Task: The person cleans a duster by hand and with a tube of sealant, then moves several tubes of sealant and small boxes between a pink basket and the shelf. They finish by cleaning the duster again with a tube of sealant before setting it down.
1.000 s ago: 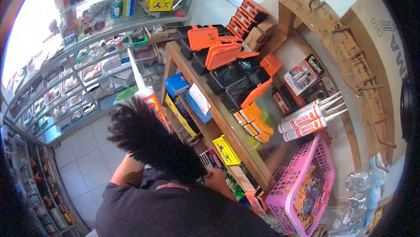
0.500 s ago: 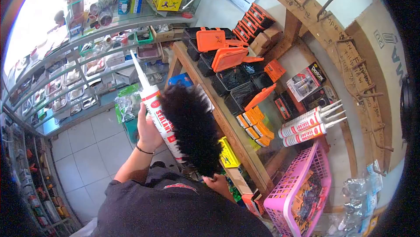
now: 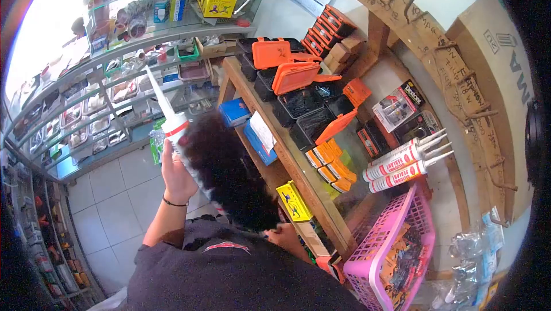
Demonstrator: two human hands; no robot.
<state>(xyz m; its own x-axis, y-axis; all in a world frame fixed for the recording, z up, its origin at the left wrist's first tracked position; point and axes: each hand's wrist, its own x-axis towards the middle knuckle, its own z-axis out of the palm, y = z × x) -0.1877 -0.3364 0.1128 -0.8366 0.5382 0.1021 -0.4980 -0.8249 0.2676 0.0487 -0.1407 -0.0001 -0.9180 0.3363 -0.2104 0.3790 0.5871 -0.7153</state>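
A white sealant cartridge (image 3: 177,129) with a red band and a long tapered nozzle is tilted up to the left. My left hand (image 3: 177,176) is wrapped round its body, a dark band on the wrist. Against the cartridge lies a fluffy black duster (image 3: 227,167), hiding most of its label. At the duster's lower end, my right hand (image 3: 287,238) is closed, apparently on the handle, which is mostly hidden. More silicone sealant cartridges (image 3: 396,167) lie side by side on the counter to the right.
Black organizer boxes with orange lids (image 3: 298,75) stand on the wood-framed counter (image 3: 293,167), near small orange boxes (image 3: 330,164). A pink basket (image 3: 359,259) of packaged items is at lower right. Glass shelves (image 3: 109,52) hold goods at left; metal hooks (image 3: 414,4) project at upper right.
The cartridge and my left hand have shifted left. The duster has moved left and now covers the label lettering that showed before. More of the blue boxes under the counter is visible.
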